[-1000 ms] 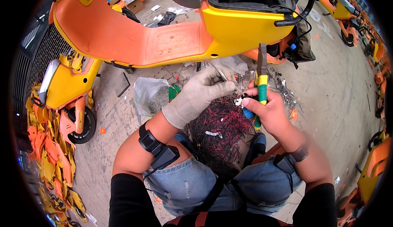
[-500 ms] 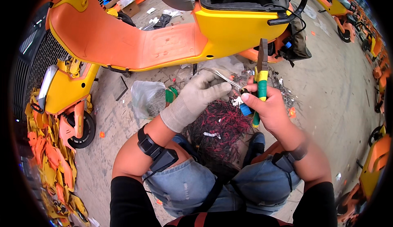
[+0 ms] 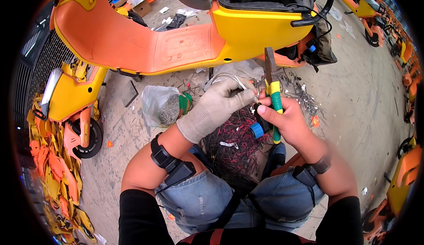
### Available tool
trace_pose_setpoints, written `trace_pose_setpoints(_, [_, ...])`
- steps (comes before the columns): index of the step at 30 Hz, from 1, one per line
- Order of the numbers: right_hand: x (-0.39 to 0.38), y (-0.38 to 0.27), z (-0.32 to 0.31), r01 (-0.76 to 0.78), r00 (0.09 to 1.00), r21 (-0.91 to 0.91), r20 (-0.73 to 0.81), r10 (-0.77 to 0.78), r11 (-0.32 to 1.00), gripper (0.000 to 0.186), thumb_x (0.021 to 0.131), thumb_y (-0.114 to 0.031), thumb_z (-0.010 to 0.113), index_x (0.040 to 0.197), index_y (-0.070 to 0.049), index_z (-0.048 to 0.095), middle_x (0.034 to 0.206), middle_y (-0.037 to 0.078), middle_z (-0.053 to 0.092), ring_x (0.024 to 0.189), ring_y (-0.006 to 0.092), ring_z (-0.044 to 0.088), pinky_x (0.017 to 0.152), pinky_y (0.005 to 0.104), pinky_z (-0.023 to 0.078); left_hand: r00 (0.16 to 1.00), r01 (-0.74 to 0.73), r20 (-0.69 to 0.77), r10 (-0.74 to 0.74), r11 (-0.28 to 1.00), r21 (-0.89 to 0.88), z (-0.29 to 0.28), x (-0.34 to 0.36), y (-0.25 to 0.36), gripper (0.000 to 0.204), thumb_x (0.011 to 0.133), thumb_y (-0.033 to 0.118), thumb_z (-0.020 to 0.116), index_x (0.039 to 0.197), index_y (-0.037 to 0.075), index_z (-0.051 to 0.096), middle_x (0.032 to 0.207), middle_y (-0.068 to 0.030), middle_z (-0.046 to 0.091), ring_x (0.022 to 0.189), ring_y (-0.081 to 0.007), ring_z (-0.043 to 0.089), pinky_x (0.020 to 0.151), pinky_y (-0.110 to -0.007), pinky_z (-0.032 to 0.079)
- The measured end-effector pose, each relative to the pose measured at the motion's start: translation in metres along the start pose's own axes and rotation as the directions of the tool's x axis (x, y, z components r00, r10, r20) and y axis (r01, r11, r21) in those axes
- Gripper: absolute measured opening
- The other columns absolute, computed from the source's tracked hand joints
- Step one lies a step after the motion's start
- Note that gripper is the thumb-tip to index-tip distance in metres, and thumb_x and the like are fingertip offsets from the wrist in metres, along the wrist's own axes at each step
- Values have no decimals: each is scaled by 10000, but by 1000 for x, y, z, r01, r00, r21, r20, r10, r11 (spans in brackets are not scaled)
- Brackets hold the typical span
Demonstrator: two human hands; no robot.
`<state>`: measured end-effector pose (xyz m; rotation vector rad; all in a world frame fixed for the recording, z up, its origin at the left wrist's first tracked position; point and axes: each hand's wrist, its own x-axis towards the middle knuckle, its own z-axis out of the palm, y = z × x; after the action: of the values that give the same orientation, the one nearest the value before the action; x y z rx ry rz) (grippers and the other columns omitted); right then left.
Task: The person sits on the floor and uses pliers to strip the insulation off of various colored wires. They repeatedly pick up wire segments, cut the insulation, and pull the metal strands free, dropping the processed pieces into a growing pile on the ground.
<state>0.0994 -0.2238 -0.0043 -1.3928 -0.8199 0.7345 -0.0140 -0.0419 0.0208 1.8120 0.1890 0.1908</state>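
Note:
My left hand [image 3: 214, 106], in a pale knit glove, pinches a looped bundle of whitish wires [image 3: 233, 76] between thumb and fingertips. Bare and close beside it, my right hand [image 3: 290, 120] grips pliers [image 3: 275, 98] with green and yellow handles, jaws pointing up and away. The same hand's thumb and fingers also hold a black connector [image 3: 264, 122] with a blue end [image 3: 256, 130], partly hidden by the thumb. Wire runs from the left fingertips to the connector's top. Beneath both hands lies a heap of black and red wire scraps [image 3: 234, 150].
A yellow and orange scooter [image 3: 185, 46] stands just beyond my hands. A clear plastic bag [image 3: 157, 108] of thin wire bits sits left of the heap. Yellow and orange body panels [image 3: 55, 179] are piled far left, and more scooters [image 3: 404, 174] line the right.
The pliers and connector have shifted slightly left and nearer, and the pliers lean more to the left. The connector's blue end shows more fully. My left hand has moved slightly right.

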Motion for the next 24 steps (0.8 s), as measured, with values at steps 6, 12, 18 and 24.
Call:
trace_pose_setpoints(6, [1, 0, -1, -161, 987, 183, 18, 160, 970, 230, 889, -184, 748, 1006, 10, 708, 1094, 27, 568, 988, 129, 560, 876, 287, 461, 988, 147, 67, -140, 982, -118, -5, 0, -6, 383, 1032, 363, 527, 1222, 38, 599, 1079, -41, 639, 1002, -112, 603, 897, -297, 501])
trace_pose_setpoints(12, [5, 8, 1, -64, 995, 99, -67, 71, 993, 235, 867, -174, 771, 999, 12, 715, 1090, 28, 568, 1007, 131, 556, 914, 294, 447, 975, 136, 185, -125, 990, -47, 2, 0, -7, 431, 1046, 352, 498, 1351, 50, 543, 1173, -56, 620, 1043, -115, 600, 915, -296, 505])
trace_pose_setpoints(18, [7, 7, 2, -90, 993, 63, -68, 94, 994, 231, 855, -158, 782, 997, 14, 719, 1089, 40, 572, 1015, 136, 559, 925, 297, 445, 987, 64, 154, -52, 995, -74, 4, 0, -9, 411, 1058, 322, 477, 1356, 47, 541, 1202, -54, 621, 1113, -118, 580, 953, -289, 487])
trace_pose_setpoints(24, [5, 7, 6, -167, 980, 251, -61, 188, 953, 219, 874, -148, 765, 1006, 18, 712, 1125, 22, 569, 987, 117, 566, 891, 271, 459, 979, 151, 167, -119, 969, -196, -5, 1, -12, 482, 1041, 354, 510, 1402, 38, 483, 1271, -82, 591, 1177, -149, 555, 1019, -317, 449])
